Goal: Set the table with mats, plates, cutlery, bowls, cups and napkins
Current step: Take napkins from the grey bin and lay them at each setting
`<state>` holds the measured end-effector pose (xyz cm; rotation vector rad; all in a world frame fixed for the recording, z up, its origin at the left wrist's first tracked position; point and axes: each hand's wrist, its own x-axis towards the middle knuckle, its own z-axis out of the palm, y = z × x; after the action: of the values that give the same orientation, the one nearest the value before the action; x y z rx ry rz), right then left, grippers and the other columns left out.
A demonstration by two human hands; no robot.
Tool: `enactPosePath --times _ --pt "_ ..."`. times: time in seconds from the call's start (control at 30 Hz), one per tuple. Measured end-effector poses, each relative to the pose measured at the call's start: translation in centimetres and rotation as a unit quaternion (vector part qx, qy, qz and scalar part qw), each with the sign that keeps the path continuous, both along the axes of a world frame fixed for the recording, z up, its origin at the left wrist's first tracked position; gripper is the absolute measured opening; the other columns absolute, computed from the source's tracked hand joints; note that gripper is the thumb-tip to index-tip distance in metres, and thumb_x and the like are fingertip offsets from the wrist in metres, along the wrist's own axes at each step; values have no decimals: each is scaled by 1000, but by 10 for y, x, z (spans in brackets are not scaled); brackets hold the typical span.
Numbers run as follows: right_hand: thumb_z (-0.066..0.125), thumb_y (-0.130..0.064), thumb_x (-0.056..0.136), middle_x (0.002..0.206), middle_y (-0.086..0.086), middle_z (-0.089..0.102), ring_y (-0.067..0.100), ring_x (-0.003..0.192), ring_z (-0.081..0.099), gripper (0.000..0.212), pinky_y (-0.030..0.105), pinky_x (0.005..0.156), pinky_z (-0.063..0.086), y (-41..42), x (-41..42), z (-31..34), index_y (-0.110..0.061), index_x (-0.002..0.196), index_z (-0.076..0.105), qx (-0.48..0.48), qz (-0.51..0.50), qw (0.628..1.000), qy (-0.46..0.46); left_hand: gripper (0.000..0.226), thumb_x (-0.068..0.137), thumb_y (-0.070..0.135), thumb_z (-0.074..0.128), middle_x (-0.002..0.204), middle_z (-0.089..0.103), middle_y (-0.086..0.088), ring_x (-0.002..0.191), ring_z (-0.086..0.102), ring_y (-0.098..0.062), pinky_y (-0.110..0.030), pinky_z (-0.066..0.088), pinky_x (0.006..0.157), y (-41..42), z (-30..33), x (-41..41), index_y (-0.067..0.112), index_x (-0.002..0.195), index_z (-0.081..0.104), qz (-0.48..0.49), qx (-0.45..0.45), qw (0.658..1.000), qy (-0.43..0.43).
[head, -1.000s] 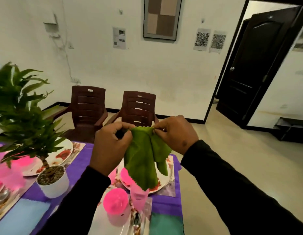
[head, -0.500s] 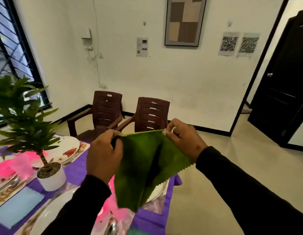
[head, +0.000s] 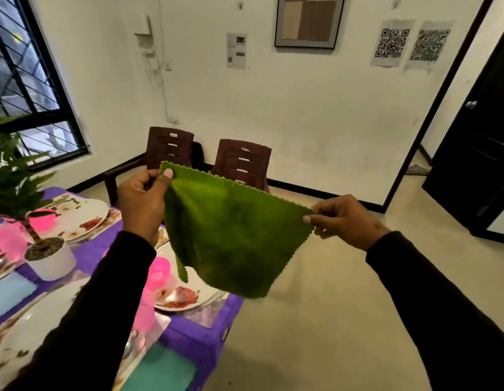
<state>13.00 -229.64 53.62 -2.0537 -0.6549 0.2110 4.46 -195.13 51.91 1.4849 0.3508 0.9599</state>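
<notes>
Holding a green napkin (head: 231,235) spread in the air, above the counter's (head: 188,338) near corner and the floor beyond it. Left hand (head: 142,203) pinches the upper left corner between thumb and curled fingers (head: 167,174); thumbnail faces the camera. Right hand (head: 346,220) pinches the right corner, thumb over forefinger, other fingers curled under. Top edge runs taut between the two hands, sloping down toward the right. Edges are zigzag cut. Lower part hangs loose, one corner drooping over a plate (head: 185,296).

Both arms in black sleeves.

Counter carries a purple cloth. That plate, white with a red flower print, sits on a patterned mat near the corner, a fork (head: 214,303) beside it on the right. Pink cups (head: 157,273) stand just left of it, blurred. A teal napkin (head: 160,371) lies at the near edge. A larger white plate (head: 30,331) is at lower left, partly behind the left sleeve. A light blue napkin (head: 9,292) lies at far left. A potted plant (head: 47,255) in a white pot stands mid-counter. Behind it, another flowered plate (head: 84,218) with a pink cup (head: 41,218) on or by it; cannot tell which.

Two brown chairs (head: 240,165) stand against the far wall.
</notes>
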Motion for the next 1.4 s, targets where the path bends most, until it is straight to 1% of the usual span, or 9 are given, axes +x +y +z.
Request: enactPosePath --times 0.17,0.33,0.47,0.77,0.83,0.9,1.03,1.17,1.4 --pt "66 -15 95 80 9 71 19 73 65 12 38 70 57 -19 21 6 -6 96 75 161 -70 984 24 12 95 12 68 79 71 12 73 64 0 -17 52 70 -27 -13 19 23 91 70 -19 -44 999 -23" --pt "73 -10 89 80 12 74 23 72 70 4 43 74 61 -26 64 9 -7 91 74 248 -157 956 21 5 93 18 71 91 71 -4 86 62 -19 -37 53 82 -45 -23 56 17 98 72 -39 -76 996 -16" --pt "78 -13 85 80 9 73 25 70 66 9 39 70 60 -31 108 17 -7 90 74 300 -186 935 15 2 92 22 73 86 70 1 79 62 -15 -30 53 68 -54 -28 98 22 93 74 -41 -75 996 -20" --pt "74 -10 88 81 28 65 26 52 58 19 41 55 58 -23 227 52 7 94 68 248 -149 956 -44 7 91 21 72 79 69 7 78 61 -9 -35 52 79 -55 -48 245 22 84 72 4 -101 995 -11" --pt "73 -8 90 74 18 65 22 47 58 15 36 53 56 -24 252 56 5 93 67 246 -147 957 -40 2 90 19 72 80 69 5 72 60 -2 -31 54 78 -67 -51 282 20 91 70 36 -90 995 -6" --pt "70 -7 91 67 7 65 19 46 60 8 34 54 57 -25 270 56 0 95 67 250 -145 957 -33 24 89 19 71 93 67 -1 76 61 -1 -23 54 78 -94 -50 309 13 111 64 83 -85 993 -23" --pt "59 0 97 66 11 66 23 54 68 26 35 58 60 -29 305 47 -16 116 66 257 -120 959 -2 29 93 19 70 97 64 2 83 62 -4 -14 50 72 -196 -41 330 16 119 58 23 -52 997 -48" --pt "53 6 96 73 10 72 31 68 74 21 39 66 63 -36 350 34 -1 101 72 254 -90 962 37 37 85 38 77 101 67 3 92 66 -11 -17 53 72 -270 -43 359 24 113 60 -90 63 994 -23" --pt "74 -2 83 86 -3 77 11 78 74 22 39 78 62 -41 435 14 -21 95 78 156 -3 985 -74 16 84 15 77 83 68 13 76 66 2 -11 51 64 -279 -40 454 20 94 66 3 117 991 59"
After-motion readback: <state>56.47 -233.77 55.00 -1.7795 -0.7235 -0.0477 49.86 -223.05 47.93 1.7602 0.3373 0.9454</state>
